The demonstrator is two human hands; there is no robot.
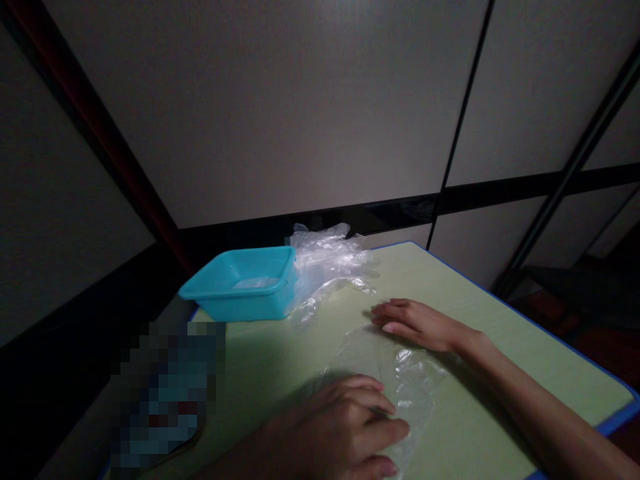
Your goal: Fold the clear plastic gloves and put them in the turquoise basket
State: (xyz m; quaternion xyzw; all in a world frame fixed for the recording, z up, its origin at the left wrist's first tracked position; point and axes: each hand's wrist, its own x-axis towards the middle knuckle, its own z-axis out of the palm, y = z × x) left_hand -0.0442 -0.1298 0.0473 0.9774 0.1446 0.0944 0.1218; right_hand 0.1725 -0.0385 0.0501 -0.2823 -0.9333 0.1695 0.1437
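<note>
A thin clear plastic sheet lies flat on a light green table top with a narrow blue edge, near the middle of the table and a little toward the person. It is wrinkled and shines where the light falls on it. I cannot tell if it is a bag, a glove or only a film.

The right hand rests at the 12 o'clock side of this sheet, with the forearm coming in from 4 o'clock. Its fingers are stretched out almost straight and close together, pointing to 9 o'clock, palm down. They lie on the far border of the sheet and grip nothing.

The left hand is at the 7 o'clock side of the sheet, palm down. Its fingers are spread long and slightly apart, pointing to 3 o'clock, and their tips press on the near part of the plastic. This hand also closes around nothing.

At 10 o'clock from the sheet, well apart from both hands, stands a turquoise rectangular plastic basin at the far left corner of the table. Something pale lies on its bottom, too dim to tell. Just beside the basin, on its 3 o'clock side and touching it, is a heap of crumpled clear plastic. Grey wall panels with dark strips rise behind the table.
</note>
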